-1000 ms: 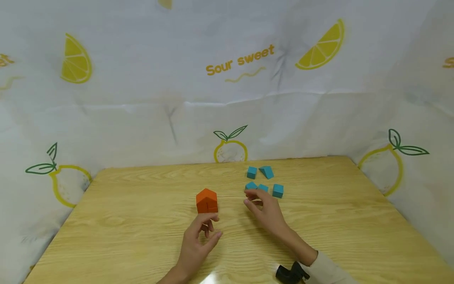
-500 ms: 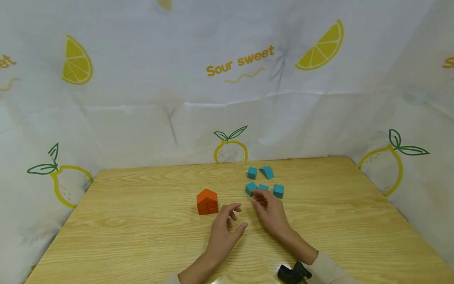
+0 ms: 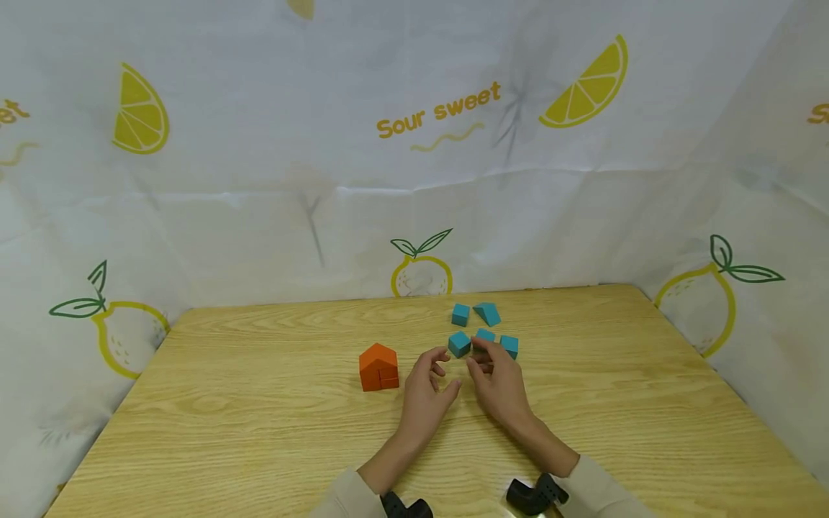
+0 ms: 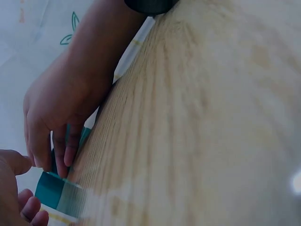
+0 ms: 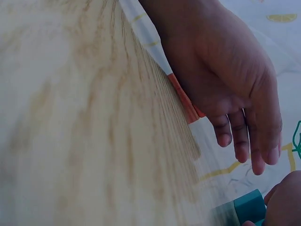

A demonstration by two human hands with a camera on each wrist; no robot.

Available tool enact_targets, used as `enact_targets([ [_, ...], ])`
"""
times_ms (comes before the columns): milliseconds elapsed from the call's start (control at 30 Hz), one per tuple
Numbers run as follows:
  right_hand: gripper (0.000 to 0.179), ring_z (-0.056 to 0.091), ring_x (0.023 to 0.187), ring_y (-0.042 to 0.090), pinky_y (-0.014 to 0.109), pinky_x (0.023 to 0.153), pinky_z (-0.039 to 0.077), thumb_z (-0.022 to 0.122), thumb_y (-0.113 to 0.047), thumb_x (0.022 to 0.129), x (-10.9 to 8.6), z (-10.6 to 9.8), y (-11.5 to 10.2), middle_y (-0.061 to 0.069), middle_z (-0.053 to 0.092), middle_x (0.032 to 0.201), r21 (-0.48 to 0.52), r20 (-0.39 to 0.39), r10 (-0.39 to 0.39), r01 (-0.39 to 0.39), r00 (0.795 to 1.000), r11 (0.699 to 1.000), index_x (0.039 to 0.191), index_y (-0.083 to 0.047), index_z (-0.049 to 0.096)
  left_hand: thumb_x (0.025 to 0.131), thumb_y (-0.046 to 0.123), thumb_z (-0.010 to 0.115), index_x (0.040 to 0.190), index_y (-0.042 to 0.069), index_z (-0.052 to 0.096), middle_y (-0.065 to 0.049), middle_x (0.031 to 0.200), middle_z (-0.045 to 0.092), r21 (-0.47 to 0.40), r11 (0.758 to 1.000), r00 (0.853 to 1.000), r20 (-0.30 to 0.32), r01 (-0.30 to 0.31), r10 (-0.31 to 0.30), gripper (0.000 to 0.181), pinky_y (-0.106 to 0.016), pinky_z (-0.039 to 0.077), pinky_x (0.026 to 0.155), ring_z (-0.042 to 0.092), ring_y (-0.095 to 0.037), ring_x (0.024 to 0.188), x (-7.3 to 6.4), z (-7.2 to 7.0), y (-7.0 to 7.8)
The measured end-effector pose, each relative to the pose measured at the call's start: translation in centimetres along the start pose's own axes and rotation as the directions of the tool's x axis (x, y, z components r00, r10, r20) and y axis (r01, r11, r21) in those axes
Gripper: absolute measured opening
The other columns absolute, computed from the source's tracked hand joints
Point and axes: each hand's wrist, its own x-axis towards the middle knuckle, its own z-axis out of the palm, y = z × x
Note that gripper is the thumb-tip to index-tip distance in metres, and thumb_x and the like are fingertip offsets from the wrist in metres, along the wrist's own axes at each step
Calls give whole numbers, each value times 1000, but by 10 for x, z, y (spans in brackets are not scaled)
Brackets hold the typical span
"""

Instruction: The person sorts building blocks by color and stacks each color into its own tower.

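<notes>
Head view: I judge it's the reach-in on blue blocks (image 3: 459, 344), R of orange blocks (image 3: 378, 368). L hand (image 3: 422, 404) relaxed, holding nada; R hand (image 3: 501, 387) at mid blk (image 3: 486, 334), can't tell if gripping. Next prob. needs tidy pinch w/o bumping neighbours.

Orange block (image 3: 378, 367) has room leftward — blue blocks (image 3: 459, 344) seemingly obstruct rightward.
</notes>
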Motion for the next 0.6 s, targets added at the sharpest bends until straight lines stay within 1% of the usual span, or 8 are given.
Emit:
enact_targets([
  [167, 39, 64, 90, 24, 36, 73, 54, 63, 0, 90, 0, -1, -1, 19, 62, 114, 1, -3, -27, 27, 1000, 1000, 128, 5, 54, 88, 10, 70, 130, 3, 51, -9, 118, 58, 53, 995, 996, -23, 82, -81, 47, -28, 42, 71, 50, -19, 89, 11, 9, -2],
  [267, 39, 64, 90, 24, 35, 72, 53, 63, 2, 90, 0, 0, 0, 18, 62, 115, 3, -3, -44, 44, 999, 999, 128, 5, 55, 88, 8, 69, 132, 2, 50, -9, 121, 57, 91, 991, 995, -34, 101, -98, 48, -28, 42, 72, 49, -19, 89, 18, 13, -4],
  [367, 40, 64, 89, 24, 35, 72, 53, 64, 4, 89, 1, 1, 2, 18, 63, 115, 1, -7, -57, 58, 998, 998, 127, 5, 55, 87, 4, 68, 132, 0, 50, -10, 121, 57, 117, 987, 993, -56, 107, -101, 48, -29, 41, 71, 48, -19, 87, 24, 16, -5],
  [467, 40, 64, 88, 24, 34, 71, 53, 63, 5, 88, 2, 2, 3, 17, 63, 113, -5, -7, -63, 63, 998, 998, 128, 5, 55, 86, -1, 67, 133, -2, 50, -11, 122, 57, 122, 986, 991, -78, 118, -109, 50, -29, 41, 70, 47, -20, 86, 29, 17, -4],
  [600, 40, 65, 87, 23, 34, 70, 53, 63, 5, 89, 6, 4, 6, 16, 64, 109, -13, 5, -70, 71, 998, 997, 128, 4, 55, 86, -5, 66, 135, -3, 50, -12, 122, 59, 128, 982, 989, -71, 137, -128, 51, -28, 39, 69, 46, -19, 83, 33, 16, -3],
])
